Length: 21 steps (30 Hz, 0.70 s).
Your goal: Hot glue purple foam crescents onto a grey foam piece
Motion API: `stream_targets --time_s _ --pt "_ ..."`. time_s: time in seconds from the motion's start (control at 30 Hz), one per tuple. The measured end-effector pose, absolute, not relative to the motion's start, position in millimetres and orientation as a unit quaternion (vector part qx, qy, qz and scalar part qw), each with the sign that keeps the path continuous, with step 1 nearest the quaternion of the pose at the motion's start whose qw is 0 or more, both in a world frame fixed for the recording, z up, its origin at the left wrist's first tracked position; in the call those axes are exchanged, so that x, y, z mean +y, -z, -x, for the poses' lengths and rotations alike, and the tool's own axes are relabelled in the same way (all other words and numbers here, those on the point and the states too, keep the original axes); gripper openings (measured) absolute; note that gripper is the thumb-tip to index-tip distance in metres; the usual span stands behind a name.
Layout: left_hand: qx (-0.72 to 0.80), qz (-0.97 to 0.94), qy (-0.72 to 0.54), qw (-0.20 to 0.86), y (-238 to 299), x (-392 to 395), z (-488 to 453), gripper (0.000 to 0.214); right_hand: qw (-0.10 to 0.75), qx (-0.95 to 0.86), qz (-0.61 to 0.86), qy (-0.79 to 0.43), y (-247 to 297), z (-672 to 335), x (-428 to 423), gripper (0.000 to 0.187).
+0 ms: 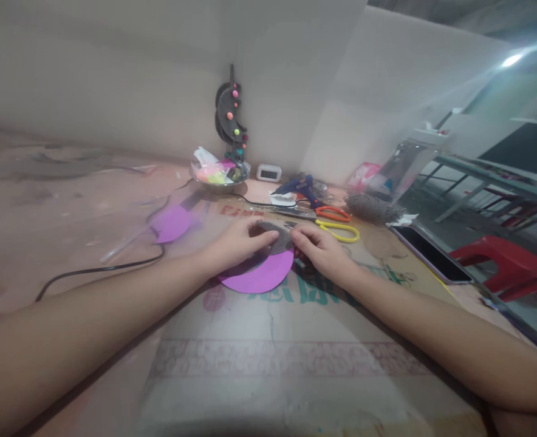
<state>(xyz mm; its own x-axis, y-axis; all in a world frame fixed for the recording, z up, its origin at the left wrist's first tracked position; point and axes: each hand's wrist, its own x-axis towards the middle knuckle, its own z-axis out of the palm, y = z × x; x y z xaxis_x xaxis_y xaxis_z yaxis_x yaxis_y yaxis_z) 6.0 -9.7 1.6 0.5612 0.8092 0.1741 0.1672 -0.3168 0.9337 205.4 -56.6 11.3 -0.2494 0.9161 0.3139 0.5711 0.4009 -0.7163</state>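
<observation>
Reaching in from the table's (68, 230) near edge, two bare forearms cross a printed cardboard sheet (268, 391) and meet over a purple rounded sheet (266, 276), whose curved rim shows on the near side. A flat dark grey piece (281, 244) lies directly between the hands, overlapping the purple's far part and slanting from far left to near right; both hands are at it, neither clearly nearer. The left hand (245, 241) clamps it, thumb flat on the upper face, fingers mostly hidden behind; the right hand (314, 243), thumb and forefinger drawn together, appears to pinch its right edge. Whether anything else sits in that pinch cannot be told.

Toward the table's right edge lies a dark-screened phone (432, 254); well left, a purple leaf-shaped cutout (174, 223) near a black cord (99, 267). Just beyond the right hand are yellow-handled scissors (345, 232) and, behind them, orange-handled scissors (335, 212), then a grey yarn ball (372, 208) and a blue glue gun (302, 187). Along the table's far edge stand a small white digital clock (269, 173) and a bowl (220, 185) of scraps, beneath a dark ornament (226, 112) dotted with coloured balls.
</observation>
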Motion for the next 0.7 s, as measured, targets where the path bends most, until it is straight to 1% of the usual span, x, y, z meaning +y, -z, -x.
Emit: stream_targets --time_s 0.1,0.17,0.7 --pt "0.327 -0.737 -0.332 0.489 -1.9 -10.2 -5.6 0.023 0.363 -0.757 0.490 -0.234 -8.9 -205.6 -54.3 0.026" --pt "0.327 -0.734 -0.329 0.496 -2.2 -10.7 -5.6 0.023 0.360 -0.761 0.490 -0.228 -7.5 -206.1 -52.8 0.024" --pt "0.324 -0.732 -0.325 0.503 -2.7 -11.2 -5.1 0.025 0.361 -0.754 0.494 -0.240 -10.1 -204.1 -55.3 0.027"
